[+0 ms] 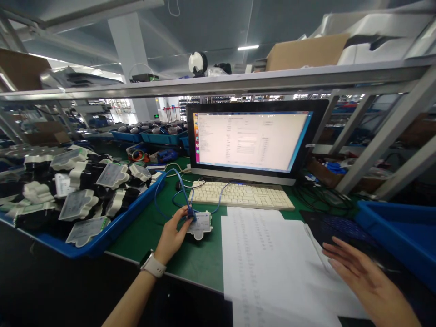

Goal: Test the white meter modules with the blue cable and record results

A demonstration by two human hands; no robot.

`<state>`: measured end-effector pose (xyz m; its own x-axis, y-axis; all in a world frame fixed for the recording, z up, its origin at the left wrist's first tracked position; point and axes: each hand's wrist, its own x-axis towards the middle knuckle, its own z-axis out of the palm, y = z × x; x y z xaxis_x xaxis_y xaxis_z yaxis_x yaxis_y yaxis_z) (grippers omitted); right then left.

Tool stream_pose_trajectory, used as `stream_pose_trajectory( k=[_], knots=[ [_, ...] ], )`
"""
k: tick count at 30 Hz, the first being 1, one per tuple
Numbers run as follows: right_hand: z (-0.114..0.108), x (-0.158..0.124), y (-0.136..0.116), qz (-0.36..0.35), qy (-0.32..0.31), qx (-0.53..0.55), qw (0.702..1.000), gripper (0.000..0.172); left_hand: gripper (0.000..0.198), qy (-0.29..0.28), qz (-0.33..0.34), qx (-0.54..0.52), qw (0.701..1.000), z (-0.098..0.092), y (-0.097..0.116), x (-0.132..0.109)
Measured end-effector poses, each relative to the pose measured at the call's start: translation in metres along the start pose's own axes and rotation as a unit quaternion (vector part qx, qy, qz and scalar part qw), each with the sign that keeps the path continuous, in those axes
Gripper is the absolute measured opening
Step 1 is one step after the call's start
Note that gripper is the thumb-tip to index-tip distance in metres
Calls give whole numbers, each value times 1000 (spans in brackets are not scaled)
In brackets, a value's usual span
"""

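Observation:
My left hand point(172, 236), with a white watch on its wrist, pinches the blue plug of a blue cable point(184, 193) that enters a small white device point(200, 225) lying on the green mat. My right hand point(361, 272) hovers with fingers stretched out over the right edge of the printed paper sheets point(269, 259) and the dark surface beside them; it holds nothing. A beige keyboard point(241, 194) lies just behind the device, in front of a lit monitor point(250, 141).
A blue tray point(112, 231) at left holds several black-and-white devices of the same kind. Another blue bin point(398, 231) stands at right. Black cables point(320, 195) lie right of the keyboard. A metal shelf with a cardboard box point(306, 52) runs overhead.

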<state>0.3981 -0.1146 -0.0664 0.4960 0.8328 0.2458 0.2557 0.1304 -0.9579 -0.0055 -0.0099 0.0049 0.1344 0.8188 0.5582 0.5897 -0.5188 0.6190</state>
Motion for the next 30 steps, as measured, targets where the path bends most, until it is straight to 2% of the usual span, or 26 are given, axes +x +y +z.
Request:
stream_pose_trajectory(
  k=[4,8,12,14,19,23,27,30],
  knots=[
    [-20,7,1,18,55,-20,998,65,34,7,14,22,1000,1,-6,-4],
    [-30,15,14,14,63,-36,997,67,34,17,26,47,998,2,-10,-5],
    [-36,24,29,-15,70,-89,993,66,33,23,53,49,997,3,-14,-7],
    [-39,30,33,-45,79,-136,987,61,35,47,88,66,993,4,-18,-8],
    [-49,48,48,-158,112,-257,947,48,37,84,190,127,970,6,-30,-6],
    [-53,55,69,-222,125,-321,912,45,38,95,225,154,957,7,-35,-6],
    [-58,59,94,-233,171,-383,878,53,38,100,237,167,952,6,-33,-7],
    [-62,62,108,-209,166,-420,868,57,37,105,242,164,951,6,-30,-6]
  ],
)
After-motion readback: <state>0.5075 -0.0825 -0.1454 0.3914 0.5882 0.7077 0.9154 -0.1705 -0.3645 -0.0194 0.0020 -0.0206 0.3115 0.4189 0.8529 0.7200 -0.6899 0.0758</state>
